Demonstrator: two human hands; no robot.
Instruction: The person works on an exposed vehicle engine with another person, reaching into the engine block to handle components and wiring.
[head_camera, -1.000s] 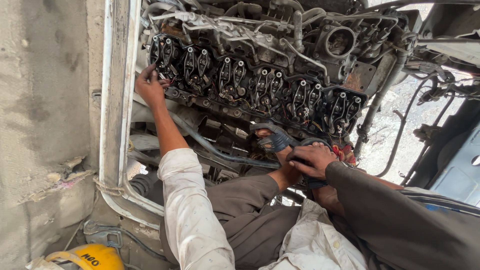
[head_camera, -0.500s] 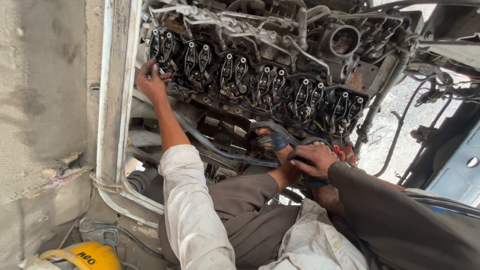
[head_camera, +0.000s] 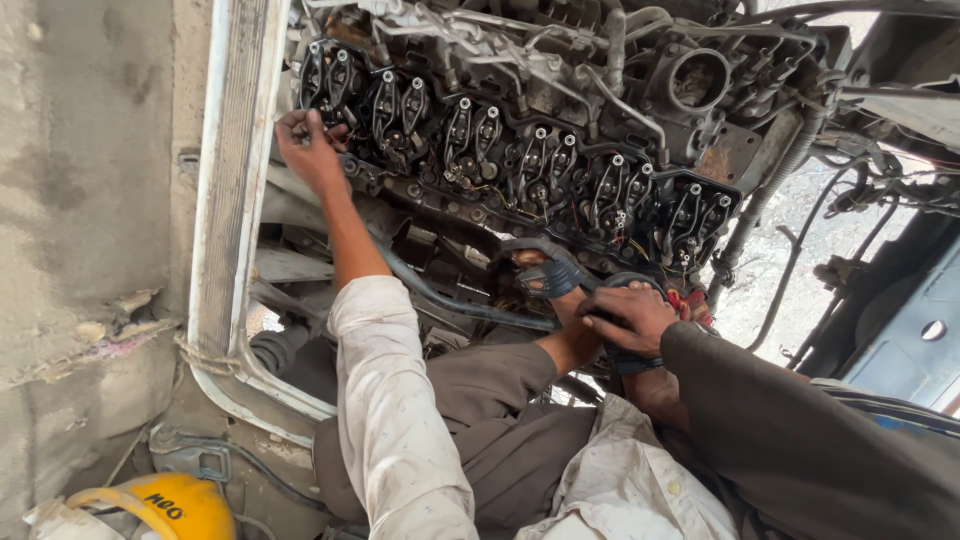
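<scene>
An exposed engine cylinder head (head_camera: 520, 170) with a row of black rocker arms fills the upper view. My left hand (head_camera: 308, 145), in a white sleeve, reaches up to the head's left end. Its fingers are pinched on a small part beside the first rocker arms. My right hand (head_camera: 632, 315), in a dark brown sleeve, rests low in the middle on a foot in a dark sandal. Its fingers are curled, and I cannot tell whether it grips anything. Another sandalled foot (head_camera: 545, 272) presses against the engine just left of it.
A white metal frame post (head_camera: 232, 180) and a concrete wall (head_camera: 90, 200) close off the left. Hoses and pipes (head_camera: 770, 200) hang at the engine's right, with a blue panel (head_camera: 915, 340) beyond. A yellow helmet (head_camera: 160, 505) lies at the bottom left.
The view has shifted slightly. My left hand stays at the same end of the engine, a little higher. My right hand has not moved.
</scene>
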